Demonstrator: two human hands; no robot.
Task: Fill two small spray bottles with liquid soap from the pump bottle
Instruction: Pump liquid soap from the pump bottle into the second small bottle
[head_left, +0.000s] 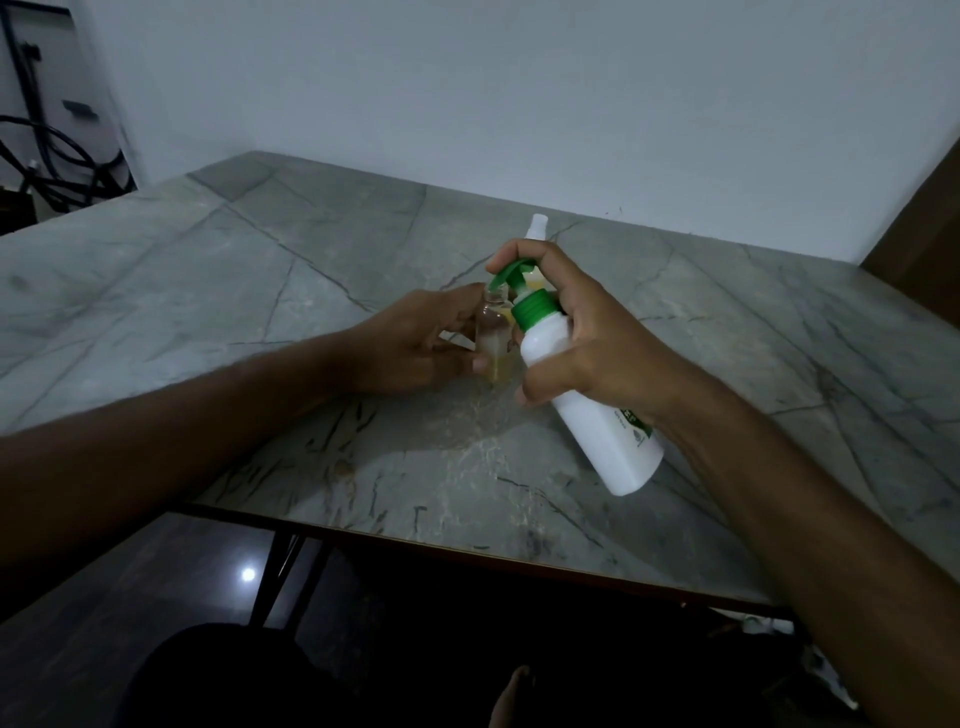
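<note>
My right hand (592, 338) grips a white pump bottle (592, 415) with a green pump head, tilted toward the left, one finger lying over the pump top. Its green nozzle points down at the mouth of a small clear spray bottle (493, 338) standing uncapped on the table. My left hand (415, 343) holds that small bottle between fingers and thumb. Yellowish soap sits in its bottom part. Behind my right hand stands a second small spray bottle (536, 228) with a white sprayer top; its body is mostly hidden.
The grey marble-patterned table (260, 291) stretches wide to the left and right of the bottles. A white wall runs behind it. Dark cables hang at the far left (47, 156). The table's near edge (467, 556) lies just below my forearms.
</note>
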